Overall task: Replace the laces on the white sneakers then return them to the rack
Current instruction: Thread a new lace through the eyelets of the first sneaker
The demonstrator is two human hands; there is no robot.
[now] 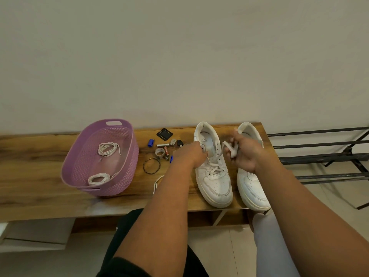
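Two white sneakers, the left shoe (213,168) and the right shoe (252,182), are sitting side by side on the wooden bench (40,166). The left hand (191,154) is gripping the left shoe's collar while the right hand (242,151) is pinching its white lace (227,145). The tongue label is blurring past reading.

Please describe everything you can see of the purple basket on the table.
The purple woven-look plastic basket is oval, with a cut-out handle slot in its far rim. It stands upright on the wooden table, left of the small clutter. Inside lie two coiled white lace bundles, one at the far end, one at the near end. No hand touches it.
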